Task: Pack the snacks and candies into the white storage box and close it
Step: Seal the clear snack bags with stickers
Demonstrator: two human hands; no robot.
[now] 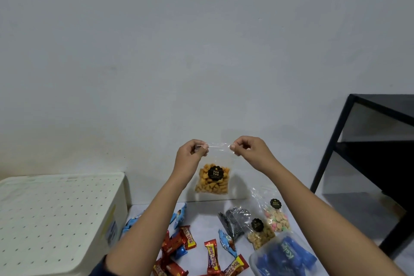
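White-grey wall (pixel 179 51) fills most of the view, bare and faintly marked. Below it lies a pale surface (pixel 201 215), and a black open shelf (pixel 331 152) stands at the right. At the left sits the white box (pixel 56 219), its dotted lid on.

Both hands are raised in front of the wall, above the far edge of the surface. The left hand (pixel 192 152) and right hand (pixel 248 150) each pinch a top corner of a clear bag (pixel 212 180), fingers curled, so it hangs between them. Orange snacks fill its lower half, and its black label reads "Pang Pang".

Red bars (pixel 211 255) marked "beng-beng" lie scattered near the middle, with blue wrappers (pixel 180 215) among them. To the right lie a bag of pastel candies (pixel 277 219) and a bag of pale pieces (pixel 261 236), their black labels too small to read. A clear tub (pixel 284 255) of blue packets sits nearest; its writing is unclear.
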